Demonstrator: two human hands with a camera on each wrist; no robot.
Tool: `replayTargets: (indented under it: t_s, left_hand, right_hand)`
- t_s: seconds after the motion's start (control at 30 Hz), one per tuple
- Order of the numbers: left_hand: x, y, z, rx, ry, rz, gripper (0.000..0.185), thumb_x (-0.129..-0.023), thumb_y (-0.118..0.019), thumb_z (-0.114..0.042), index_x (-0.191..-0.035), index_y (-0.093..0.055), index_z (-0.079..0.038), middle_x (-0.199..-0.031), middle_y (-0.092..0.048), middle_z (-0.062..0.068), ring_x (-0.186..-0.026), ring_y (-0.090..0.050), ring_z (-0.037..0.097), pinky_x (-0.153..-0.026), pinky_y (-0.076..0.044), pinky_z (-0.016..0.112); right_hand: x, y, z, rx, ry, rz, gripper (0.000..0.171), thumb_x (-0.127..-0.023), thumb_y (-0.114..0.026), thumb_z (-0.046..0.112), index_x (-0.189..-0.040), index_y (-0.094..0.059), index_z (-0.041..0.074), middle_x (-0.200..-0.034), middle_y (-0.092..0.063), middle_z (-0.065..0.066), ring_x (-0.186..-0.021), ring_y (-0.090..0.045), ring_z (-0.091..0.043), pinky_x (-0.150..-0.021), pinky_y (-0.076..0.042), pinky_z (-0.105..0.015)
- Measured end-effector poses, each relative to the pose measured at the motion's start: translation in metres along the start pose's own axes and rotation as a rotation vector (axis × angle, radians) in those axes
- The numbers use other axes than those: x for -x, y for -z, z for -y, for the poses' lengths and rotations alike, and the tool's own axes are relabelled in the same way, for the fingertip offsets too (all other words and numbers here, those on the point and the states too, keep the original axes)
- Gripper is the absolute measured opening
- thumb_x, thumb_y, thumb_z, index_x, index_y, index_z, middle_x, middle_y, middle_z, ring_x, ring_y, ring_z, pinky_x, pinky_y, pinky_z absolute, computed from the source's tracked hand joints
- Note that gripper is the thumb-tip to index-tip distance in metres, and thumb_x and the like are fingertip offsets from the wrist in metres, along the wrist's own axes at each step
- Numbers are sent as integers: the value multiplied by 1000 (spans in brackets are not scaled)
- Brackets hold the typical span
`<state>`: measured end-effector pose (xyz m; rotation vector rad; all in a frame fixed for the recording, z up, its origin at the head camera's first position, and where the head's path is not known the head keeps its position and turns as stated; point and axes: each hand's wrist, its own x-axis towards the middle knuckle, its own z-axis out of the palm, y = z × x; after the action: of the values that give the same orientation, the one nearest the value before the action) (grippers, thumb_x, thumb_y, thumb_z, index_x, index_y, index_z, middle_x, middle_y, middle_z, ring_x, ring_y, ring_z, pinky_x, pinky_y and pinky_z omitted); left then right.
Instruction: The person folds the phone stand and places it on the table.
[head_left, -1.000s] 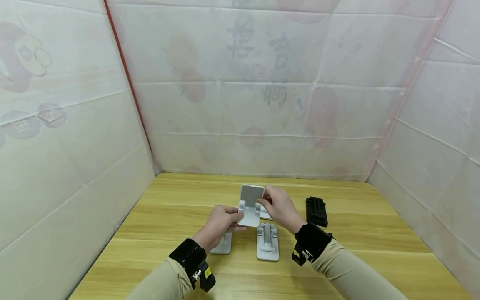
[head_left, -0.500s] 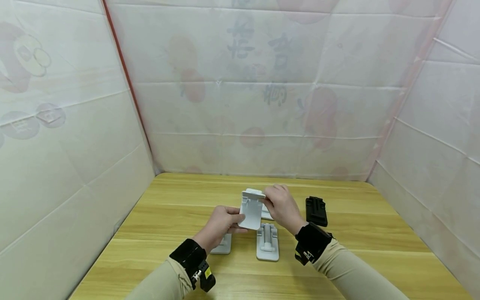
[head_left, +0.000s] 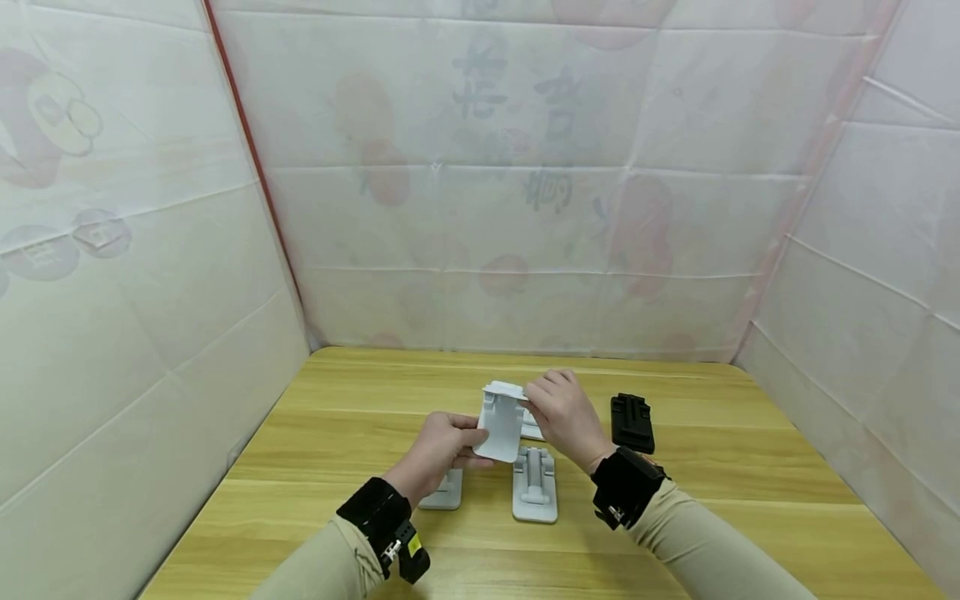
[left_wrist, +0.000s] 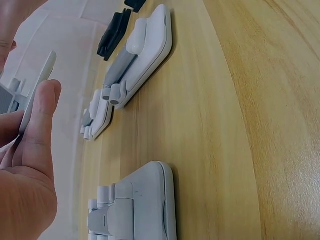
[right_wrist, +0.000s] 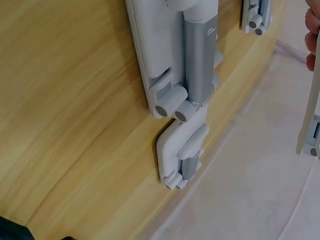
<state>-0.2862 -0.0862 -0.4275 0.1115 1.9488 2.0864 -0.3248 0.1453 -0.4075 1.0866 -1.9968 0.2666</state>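
Observation:
Above the wooden table, both hands hold a white folding phone stand. My left hand grips its lower left edge, thumb on the front. My right hand pinches the top plate, which is tipped over at the upper end. In the left wrist view the thumb presses on the stand's thin edge. The stand's edge shows at the far right of the right wrist view, below a fingertip.
Three folded white stands lie on the table: one below the hands, one under my left wrist, one behind. A black folded stand lies to the right. Fabric walls enclose the table on three sides.
The stand's top plate, upright and facing me a second ago, has been folded over by my right hand. The stand has dropped slightly. The left hand's grip is unchanged.

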Motion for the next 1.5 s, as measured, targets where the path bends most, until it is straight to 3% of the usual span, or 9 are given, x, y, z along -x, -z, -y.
replayTargets:
  t_s: [0.23,0.57,0.67,0.8,0.9,1.03,1.3,1.5]
  left_hand:
    - [2,1,-3,9,5,11,45,-100,-66,-10,-136,-56,13,-126,-63,28,-93,-74,31,-84,-64,39]
    - [4,2,-5,-1,10,5,43,-100,-65,-10,-136,-57,12,-124,-64,27,-89,-74,30,-82,-64,38]
    - [4,3,-4,3,12,-4,43,-100,-65,-10,-136,-57,12,-125,-63,27,-95,-74,31,-82,-65,38]
    - [3,3,-5,3,15,-17,45,-100,-65,-9,-137,-55,14,-127,-62,29,-98,-73,32,-82,-65,38]
    - [2,3,-5,4,22,-24,45,-100,-64,-8,-138,-54,15,-128,-61,29,-98,-73,32,-82,-64,38]
    - [1,5,-3,13,32,-38,45,-100,-64,-8,-138,-53,15,-129,-60,30,-102,-72,33,-82,-65,38]
    - [0,9,-1,20,38,-66,45,-101,-62,-6,-139,-52,15,-132,-57,31,-104,-71,34,-83,-64,37]
    - [0,9,0,25,40,-78,45,-101,-61,-5,-140,-51,15,-132,-57,31,-96,-72,29,-83,-64,37]
  right_hand:
    - [-3,2,1,18,47,-30,33,-114,-36,21,-88,-53,12,-84,-61,-1,-82,-55,-22,-81,-47,-37]
    - [-3,0,2,83,99,-31,42,-114,-27,14,-84,-56,12,-79,-60,0,-76,-54,-19,-78,-48,-37]
    - [-2,2,2,111,108,-22,40,-114,-30,17,-86,-58,12,-81,-63,0,-78,-56,-20,-79,-49,-37]
    - [-2,5,1,133,117,-22,11,-101,-65,13,-90,-63,12,-83,-66,-1,-80,-60,-22,-79,-51,-38]
    - [-2,7,1,132,107,-15,14,-89,-79,16,-95,-67,11,-85,-67,-1,-81,-62,-22,-79,-51,-38]
    - [-5,11,1,107,89,-1,12,-96,-71,23,-99,-69,12,-86,-67,-1,-82,-63,-20,-80,-50,-37]
    - [-10,13,6,83,118,-46,9,-95,-72,18,-97,-68,10,-82,-66,0,-78,-64,-18,-78,-52,-36]
    - [-12,12,11,76,119,-35,21,-108,-53,18,-92,-64,10,-79,-63,-1,-77,-63,-17,-81,-53,-35]
